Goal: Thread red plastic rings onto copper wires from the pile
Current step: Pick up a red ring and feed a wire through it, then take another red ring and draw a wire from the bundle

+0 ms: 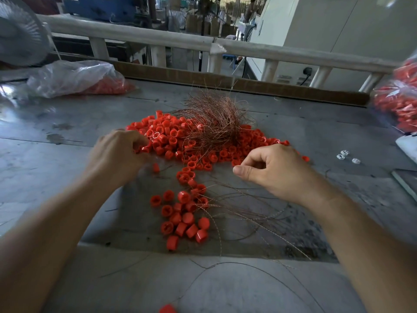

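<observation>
My left grip (117, 152) curls, blurred, into the nine o'clock edge of the red rings (180, 141). My right grip (273, 168) is pinched narrow at their four o'clock. Whether either holds anything I cannot tell. Copper wires (216, 118) top the pile at twelve; open surface (67, 132) flanks both.

We saw the ring pile (171, 141) at the middle of the surface (67, 132), the wire bundle (216, 118) on its far part, a smaller ring cluster (182, 220) toward the near edge, one bag (74, 77) at the far-left corner, another bag (397, 102) at the right edge.
</observation>
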Available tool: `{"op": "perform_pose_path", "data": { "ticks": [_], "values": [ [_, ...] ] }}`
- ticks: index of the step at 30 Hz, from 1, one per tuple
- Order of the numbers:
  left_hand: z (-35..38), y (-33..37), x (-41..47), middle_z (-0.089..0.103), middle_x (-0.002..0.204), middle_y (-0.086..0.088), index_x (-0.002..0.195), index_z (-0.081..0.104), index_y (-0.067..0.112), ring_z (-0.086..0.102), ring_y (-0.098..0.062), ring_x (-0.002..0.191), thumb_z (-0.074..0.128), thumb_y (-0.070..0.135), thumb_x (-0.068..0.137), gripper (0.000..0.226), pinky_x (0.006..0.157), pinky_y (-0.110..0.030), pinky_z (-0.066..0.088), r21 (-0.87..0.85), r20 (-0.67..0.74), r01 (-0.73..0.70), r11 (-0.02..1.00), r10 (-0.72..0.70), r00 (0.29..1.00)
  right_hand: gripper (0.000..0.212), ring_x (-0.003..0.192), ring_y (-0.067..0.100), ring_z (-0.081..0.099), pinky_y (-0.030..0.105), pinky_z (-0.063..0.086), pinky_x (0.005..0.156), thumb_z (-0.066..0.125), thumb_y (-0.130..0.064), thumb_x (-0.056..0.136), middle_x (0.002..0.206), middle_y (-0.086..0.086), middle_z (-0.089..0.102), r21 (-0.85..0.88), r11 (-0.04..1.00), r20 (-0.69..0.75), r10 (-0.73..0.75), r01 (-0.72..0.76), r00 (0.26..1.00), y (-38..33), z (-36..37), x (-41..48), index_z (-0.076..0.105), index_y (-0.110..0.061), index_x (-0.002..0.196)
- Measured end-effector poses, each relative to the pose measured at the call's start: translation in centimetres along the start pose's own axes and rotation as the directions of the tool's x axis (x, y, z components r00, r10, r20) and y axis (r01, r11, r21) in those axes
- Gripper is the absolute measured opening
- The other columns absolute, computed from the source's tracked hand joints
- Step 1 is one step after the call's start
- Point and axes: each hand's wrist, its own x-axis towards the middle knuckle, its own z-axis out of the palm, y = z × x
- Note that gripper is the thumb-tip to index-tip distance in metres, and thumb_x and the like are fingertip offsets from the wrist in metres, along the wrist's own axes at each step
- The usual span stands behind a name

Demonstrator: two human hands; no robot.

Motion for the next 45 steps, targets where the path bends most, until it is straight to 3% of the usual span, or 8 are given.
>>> {"op": "perform_pose_path", "data": {
  "ticks": [8,13,15,19,25,30,35,45],
  "values": [
    [0.1,0.3,-0.3,0.063,0.082,-0.004,0.079,0.062,0.022,0.053,-0.024,0.077,0.071,0.022,0.077,0.009,0.064,-0.031,0.038,-0.001,-0.018,-0.027,1.0,0.027,0.999,0.018,0.065,-0.002,0.054,0.013,0.038,0.057,0.064,-0.042,0.08,0.069,-0.014,0.061,-0.011,1.0,-0.028,-0.004,0.003,1.0,0.0,-0.1,0.1,0.063,-0.028,0.069],
    [-1.1,2.2,-1.5,0.064,0.072,0.002,0.071,0.065,0.026,0.062,-0.006,0.052,0.066,0.003,0.081,0.025,0.042,-0.009,0.038,-0.571,-0.023,0.033,0.82,-0.056,0.998,0.018,0.064,0.0,0.053,0.015,0.039,0.057,0.063,-0.041,0.081,0.069,-0.013,0.06,-0.044,0.999,-0.043,-0.009,0.007,0.999,0.2,0.0,0.2,0.064,-0.026,0.07],
    [-1.1,2.9,-2.2,0.067,0.078,0.0,0.072,0.065,0.033,0.058,0.001,0.051,0.07,0.002,0.076,0.032,0.048,-0.005,0.041,-0.538,-0.003,-0.041,0.842,0.047,0.999,0.018,0.06,-0.001,0.051,0.012,0.035,0.053,0.063,-0.042,0.081,0.066,-0.014,0.059,-0.056,0.998,-0.044,-0.01,0.008,0.999,0.3,0.2,0.2,0.064,-0.026,0.071],
    [-0.7,4.0,-3.2,0.069,0.08,0.002,0.082,0.061,0.041,0.067,-0.018,0.07,0.072,0.002,0.074,0.041,0.077,-0.04,0.055,-0.497,0.012,-0.151,0.854,0.181,0.983,0.018,0.056,-0.004,0.048,0.004,0.037,0.054,0.064,-0.042,0.081,0.062,-0.016,0.056,-0.082,0.996,-0.055,-0.024,0.02,0.998,0.4,0.6,0.2,0.062,-0.029,0.069],
    [-0.1,4.5,-4.0,0.058,0.068,0.027,0.089,0.072,0.027,0.057,0.016,0.071,0.075,0.014,0.072,0.021,0.063,0.004,0.038,-0.382,0.001,-0.268,0.885,0.291,0.957,0.019,0.078,0.004,0.052,0.014,0.042,0.072,0.067,-0.029,0.08,0.091,-0.014,0.052,-0.045,0.991,-0.179,-0.133,0.127,0.975,0.5,1.6,0.8,0.065,-0.021,0.098],
    [-0.4,4.7,-4.1,0.057,0.071,0.027,0.091,0.073,0.021,0.056,0.017,0.074,0.074,0.013,0.073,0.02,0.064,0.005,0.036,-0.376,-0.008,-0.307,0.874,0.328,0.945,0.044,0.089,-0.002,0.049,0.009,0.042,0.075,0.066,-0.024,0.081,0.124,-0.016,0.037,0.054,0.978,-0.135,-0.191,0.2,0.972,0.4,2.3,1.1,0.055,-0.021,0.123],
    [-0.4,5.0,-4.4,0.057,0.071,0.027,0.09,0.073,0.02,0.057,0.014,0.077,0.074,0.014,0.072,0.019,0.065,0.004,0.037,-0.377,-0.012,-0.333,0.864,0.355,0.935,0.057,0.103,-0.003,0.046,0.0,0.036,0.076,0.064,-0.025,0.084,0.13,-0.023,0.026,0.128,0.973,-0.016,-0.192,0.193,0.981,0.6,2.8,1.5,0.041,-0.022,0.135],
    [-0.3,4.8,-4.2,0.058,0.074,0.028,0.093,0.072,0.024,0.056,0.014,0.074,0.072,0.0,0.073,0.031,0.065,0.002,0.039,-0.399,0.023,-0.299,0.867,0.335,0.942,0.016,0.09,0.001,0.059,0.009,0.046,0.081,0.065,-0.002,0.082,0.093,-0.011,0.062,0.128,0.934,-0.443,-0.247,0.334,0.862,0.4,1.8,1.1,0.07,-0.007,0.096]
  ]
}}
